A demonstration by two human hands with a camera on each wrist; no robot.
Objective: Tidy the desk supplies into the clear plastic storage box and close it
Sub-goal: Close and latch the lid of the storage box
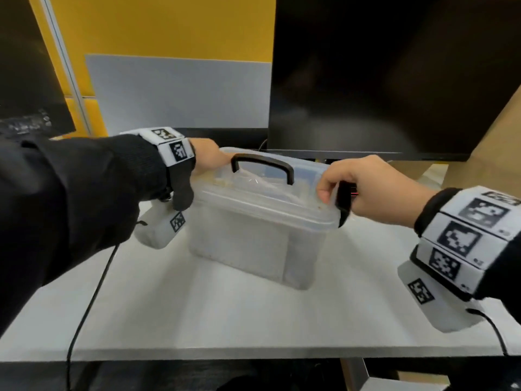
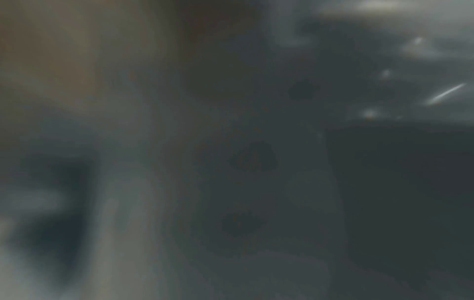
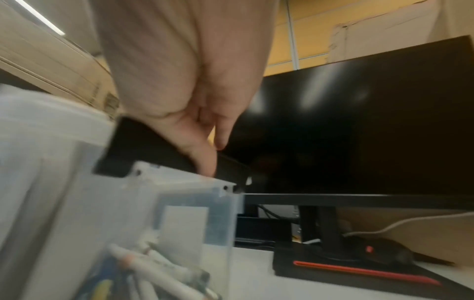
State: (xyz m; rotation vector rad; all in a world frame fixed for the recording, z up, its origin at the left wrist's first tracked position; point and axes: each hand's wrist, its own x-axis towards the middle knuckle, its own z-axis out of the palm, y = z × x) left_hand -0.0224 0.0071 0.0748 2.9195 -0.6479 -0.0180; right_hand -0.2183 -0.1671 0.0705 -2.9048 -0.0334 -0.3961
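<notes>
The clear plastic storage box [image 1: 248,238] stands on the white desk [image 1: 225,314] with its lid [image 1: 262,200] on and its black handle [image 1: 262,162] upright. My right hand [image 1: 335,191] grips the black latch [image 1: 344,198] at the right end, thumb on the lid's rim. In the right wrist view its fingers [image 3: 205,154] lie on that latch [image 3: 143,150], and white markers [image 3: 159,270] show through the box wall [image 3: 102,203]. My left hand [image 1: 208,158] lies over the lid's left end with its fingers hidden. The left wrist view is dark and blurred.
A black monitor [image 1: 394,80] stands right behind the box, its stand base [image 3: 359,270] with a red stripe on the desk to the right. A cardboard box [image 1: 501,136] is at the far right. A black cable [image 1: 93,292] hangs from my left wrist.
</notes>
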